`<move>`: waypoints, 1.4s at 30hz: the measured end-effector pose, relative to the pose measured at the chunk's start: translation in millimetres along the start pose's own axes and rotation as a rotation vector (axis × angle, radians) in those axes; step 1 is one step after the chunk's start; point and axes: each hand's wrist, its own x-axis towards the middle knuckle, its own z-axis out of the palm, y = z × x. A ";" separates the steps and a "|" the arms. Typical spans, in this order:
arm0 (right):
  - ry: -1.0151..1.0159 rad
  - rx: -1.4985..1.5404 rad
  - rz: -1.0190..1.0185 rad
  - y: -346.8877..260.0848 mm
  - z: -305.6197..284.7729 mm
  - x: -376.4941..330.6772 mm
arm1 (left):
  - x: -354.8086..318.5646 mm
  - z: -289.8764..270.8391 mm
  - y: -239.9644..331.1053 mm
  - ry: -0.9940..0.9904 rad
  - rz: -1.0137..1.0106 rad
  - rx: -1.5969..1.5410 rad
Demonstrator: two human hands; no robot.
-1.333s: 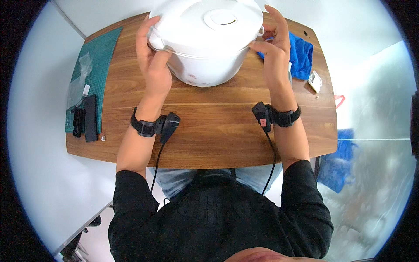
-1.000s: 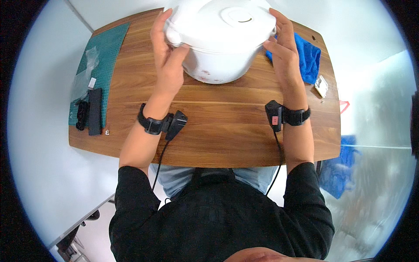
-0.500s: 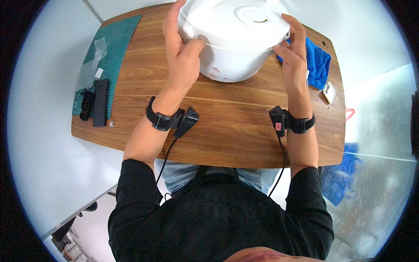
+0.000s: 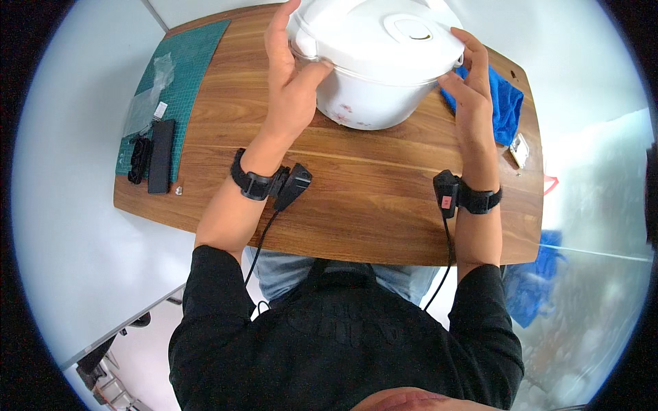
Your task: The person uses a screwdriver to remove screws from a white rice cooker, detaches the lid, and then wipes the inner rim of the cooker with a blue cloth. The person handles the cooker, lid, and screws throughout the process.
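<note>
In the head view, a white rice cooker (image 4: 375, 58) with a small flower print low on its side stands at the far middle of the wooden table (image 4: 356, 198), and the left hand (image 4: 291, 85) grips its left side, thumb laid along the lid's rim and fingers reaching up behind it. The right hand (image 4: 471, 92) lies flat against the cooker's right side, fingers spread on the lid edge, just in front of a blue cloth (image 4: 506, 103). Well off to the left, a green cutting mat (image 4: 179, 75) carries a black case (image 4: 160, 155) and a clear plastic bag (image 4: 147, 99), and a small white tag (image 4: 519, 149) lies near the right edge.
</note>
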 end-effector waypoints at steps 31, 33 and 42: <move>0.082 -0.091 -0.062 7.5 2.4 -1.2 | 6.0 -4.4 -8.0 0.026 0.218 0.386; 0.087 -0.088 -0.074 7.2 1.6 -0.5 | 6.0 -4.1 -7.4 0.037 0.209 0.400; 0.098 -0.236 -0.077 3.9 -7.4 -2.2 | 11.3 -11.9 -12.5 0.019 0.266 0.329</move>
